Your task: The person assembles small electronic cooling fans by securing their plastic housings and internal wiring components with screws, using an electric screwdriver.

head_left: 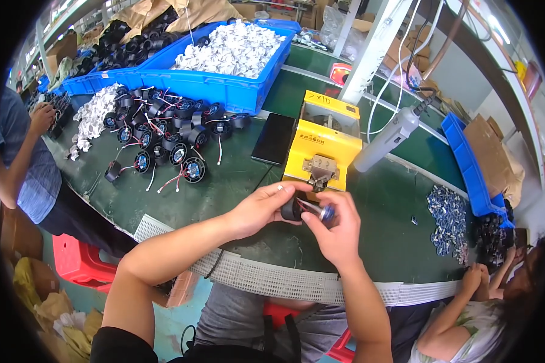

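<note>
The black round housing point(291, 209) is clamped in the left hand point(259, 209), just before the yellow machine point(321, 143); a small blue-ended piece point(327, 213) is pinched by the right hand point(338, 231). Wire handling appears to be the step in hand; a steady grip seems required. Handwriting point(322, 98) and printed characters are borne by the machine.

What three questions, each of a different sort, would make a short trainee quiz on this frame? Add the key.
1. Multiple choice: what does the person's left hand hold?
A) a screwdriver
B) a round black part
C) a cardboard box

2. True or false: the flat dark slab lies to the left of the yellow machine.

3. Fill in: the heap of white pieces behind the black parts with wires sits in a bin coloured ____.

Key: 1. B; 2. true; 3. blue
</note>
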Tool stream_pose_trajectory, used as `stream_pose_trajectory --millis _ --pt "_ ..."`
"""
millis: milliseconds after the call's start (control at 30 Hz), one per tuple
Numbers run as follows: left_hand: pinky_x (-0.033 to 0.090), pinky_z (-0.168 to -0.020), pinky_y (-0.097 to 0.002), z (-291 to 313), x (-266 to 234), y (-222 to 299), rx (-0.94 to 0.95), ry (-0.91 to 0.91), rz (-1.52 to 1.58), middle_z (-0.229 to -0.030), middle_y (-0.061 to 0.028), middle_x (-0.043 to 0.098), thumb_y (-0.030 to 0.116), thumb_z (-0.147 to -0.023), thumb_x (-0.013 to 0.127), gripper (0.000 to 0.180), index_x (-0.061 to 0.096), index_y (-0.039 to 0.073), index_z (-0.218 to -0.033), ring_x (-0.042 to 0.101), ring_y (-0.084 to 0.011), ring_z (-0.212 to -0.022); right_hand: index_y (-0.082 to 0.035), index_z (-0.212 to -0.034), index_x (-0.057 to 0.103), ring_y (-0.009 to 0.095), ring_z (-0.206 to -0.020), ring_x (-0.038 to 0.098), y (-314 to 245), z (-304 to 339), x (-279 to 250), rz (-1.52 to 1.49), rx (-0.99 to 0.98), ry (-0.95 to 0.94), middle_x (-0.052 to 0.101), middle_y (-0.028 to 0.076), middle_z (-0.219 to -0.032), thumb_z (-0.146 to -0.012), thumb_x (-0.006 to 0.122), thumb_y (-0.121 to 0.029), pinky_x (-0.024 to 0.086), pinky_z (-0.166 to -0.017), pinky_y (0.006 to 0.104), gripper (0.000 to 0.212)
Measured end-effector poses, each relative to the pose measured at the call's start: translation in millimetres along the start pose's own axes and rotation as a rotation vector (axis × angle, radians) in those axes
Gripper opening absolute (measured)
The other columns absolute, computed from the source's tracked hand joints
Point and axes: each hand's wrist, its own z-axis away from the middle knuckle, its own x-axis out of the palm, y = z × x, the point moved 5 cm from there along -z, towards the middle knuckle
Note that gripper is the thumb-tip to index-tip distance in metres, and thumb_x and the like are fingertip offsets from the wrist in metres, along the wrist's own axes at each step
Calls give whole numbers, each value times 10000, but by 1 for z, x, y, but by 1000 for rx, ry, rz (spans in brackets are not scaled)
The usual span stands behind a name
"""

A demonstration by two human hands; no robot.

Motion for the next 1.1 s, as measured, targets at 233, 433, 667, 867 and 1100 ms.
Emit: stream_pose_trajectory --millis 233,433,667,867,1100 --pt "497 -979 -349 5 1 14 58 37 -24 -1267 -78 561 319 -1068 342 417 450 71 -1385 581 -150 -1130 -19 -1031 666 158 -723 656 -9 2 -12 156 -256 -69 670 77 -852 -761 767 25 534 -618 258 291" --pt "407 -1067 -355 4 10 6 99 -79 53 -1392 -83 469 255 -1066 353 405 400 76 -1427 479 -172 -1269 22 -994 688 97 -704 633 13 7 3 -490 294 -75 690 63 -827 -826 730 23 509 -615 216 174" --pt "370 -1064 -312 5 16 2 240 -125 -101 -1423 -49 440 186 -1064 352 396 388 73 -1441 429 -145 -1292 9 -968 720 140 -701 647 7 8 8 -228 120 -49 693 86 -838 -789 747 29 511 -626 258 182" --pt "329 -1096 -326 7 23 -2 226 -155 -33 -1453 -85 402 205 -1061 351 448 306 57 -1481 386 -182 -1336 -3 -976 718 184 -766 649 -8 10 6 13 -156 31 685 101 -889 -752 784 0 511 -667 286 233" --pt "346 -1066 -286 7 22 6 300 -138 -386 -1415 -91 438 180 -1006 524 571 276 88 -1513 427 -147 -1290 17 -1026 660 167 -847 642 15 9 9 -213 58 53 631 114 -1006 -771 780 -1 536 -706 261 282"
